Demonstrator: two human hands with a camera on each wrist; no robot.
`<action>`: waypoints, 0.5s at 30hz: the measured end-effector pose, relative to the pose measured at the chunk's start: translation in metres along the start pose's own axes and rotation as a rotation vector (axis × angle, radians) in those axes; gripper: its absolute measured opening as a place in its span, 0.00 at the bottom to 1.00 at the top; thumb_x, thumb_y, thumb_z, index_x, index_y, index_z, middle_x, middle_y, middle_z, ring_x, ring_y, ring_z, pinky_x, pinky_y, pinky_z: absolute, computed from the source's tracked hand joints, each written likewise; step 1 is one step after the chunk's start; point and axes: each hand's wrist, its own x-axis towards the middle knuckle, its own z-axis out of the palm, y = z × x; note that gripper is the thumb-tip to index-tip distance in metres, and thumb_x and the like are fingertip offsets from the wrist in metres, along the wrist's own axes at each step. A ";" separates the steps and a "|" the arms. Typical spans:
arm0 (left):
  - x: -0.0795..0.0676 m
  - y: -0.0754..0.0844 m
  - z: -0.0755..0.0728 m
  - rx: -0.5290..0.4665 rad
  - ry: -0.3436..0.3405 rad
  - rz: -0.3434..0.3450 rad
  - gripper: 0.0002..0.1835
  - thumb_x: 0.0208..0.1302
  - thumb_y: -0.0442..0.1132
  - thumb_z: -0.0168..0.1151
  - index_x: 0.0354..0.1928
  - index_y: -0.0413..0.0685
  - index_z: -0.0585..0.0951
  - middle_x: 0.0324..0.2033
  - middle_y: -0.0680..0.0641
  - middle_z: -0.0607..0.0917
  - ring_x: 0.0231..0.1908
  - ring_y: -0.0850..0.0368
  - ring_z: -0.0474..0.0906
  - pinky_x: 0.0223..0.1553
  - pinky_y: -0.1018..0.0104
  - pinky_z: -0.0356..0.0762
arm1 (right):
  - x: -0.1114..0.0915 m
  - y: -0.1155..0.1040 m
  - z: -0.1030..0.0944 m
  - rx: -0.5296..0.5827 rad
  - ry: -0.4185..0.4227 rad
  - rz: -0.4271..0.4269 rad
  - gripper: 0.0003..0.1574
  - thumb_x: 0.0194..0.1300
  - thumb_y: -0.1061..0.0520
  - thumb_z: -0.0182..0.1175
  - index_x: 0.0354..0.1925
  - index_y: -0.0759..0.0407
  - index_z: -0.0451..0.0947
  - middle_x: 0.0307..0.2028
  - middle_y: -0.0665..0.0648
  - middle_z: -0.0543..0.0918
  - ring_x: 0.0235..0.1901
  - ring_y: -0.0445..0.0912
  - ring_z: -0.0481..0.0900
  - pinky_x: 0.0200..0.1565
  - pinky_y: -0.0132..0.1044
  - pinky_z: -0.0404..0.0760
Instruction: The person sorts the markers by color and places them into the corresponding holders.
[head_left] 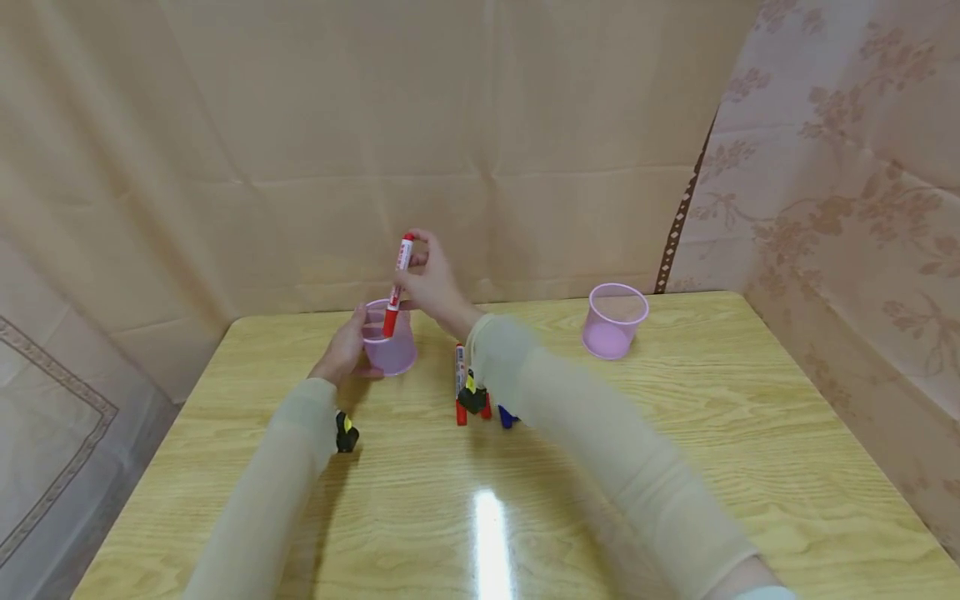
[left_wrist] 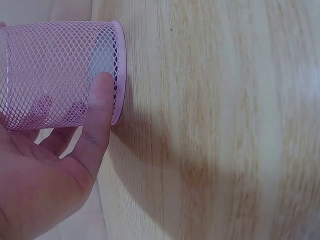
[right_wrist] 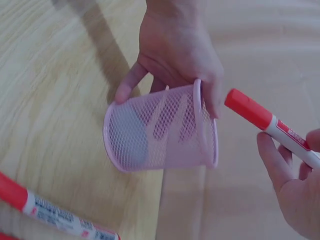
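Note:
My left hand (head_left: 343,348) holds a pink mesh pen cup (head_left: 393,357) that stands on the table. In the left wrist view, the thumb lies along the cup's side (left_wrist: 47,65) near its base, with the other fingers around the far side. A red-capped marker (head_left: 402,258) is pinched in my right hand (head_left: 437,290) above the cup's mouth, cap end down. In the right wrist view the marker's red cap (right_wrist: 247,109) is just outside the cup's rim, apart from it. Through the mesh no marker shows inside the cup.
Under my right forearm lie a red marker (head_left: 461,383), part of another red one (head_left: 487,408) and a blue one (head_left: 507,417), partly covered by the sleeve. A second pink mesh cup (head_left: 611,333) stands at the table's back right. A curtain (head_left: 450,125) hangs behind the table.

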 end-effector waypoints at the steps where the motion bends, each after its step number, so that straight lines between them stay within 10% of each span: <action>1: 0.000 -0.001 0.000 -0.001 -0.001 -0.002 0.36 0.72 0.63 0.22 0.70 0.48 0.59 0.66 0.38 0.61 0.62 0.39 0.59 0.39 0.43 0.80 | 0.000 0.001 0.002 0.010 0.014 -0.015 0.43 0.59 0.76 0.55 0.67 0.51 0.55 0.41 0.60 0.70 0.29 0.50 0.76 0.28 0.49 0.84; 15: -0.001 0.001 0.000 0.001 -0.008 0.006 0.37 0.72 0.64 0.22 0.70 0.48 0.59 0.69 0.40 0.57 0.62 0.37 0.59 0.40 0.43 0.80 | -0.001 0.012 0.014 -0.168 0.012 -0.139 0.41 0.60 0.74 0.55 0.67 0.53 0.57 0.41 0.59 0.72 0.22 0.45 0.74 0.31 0.46 0.84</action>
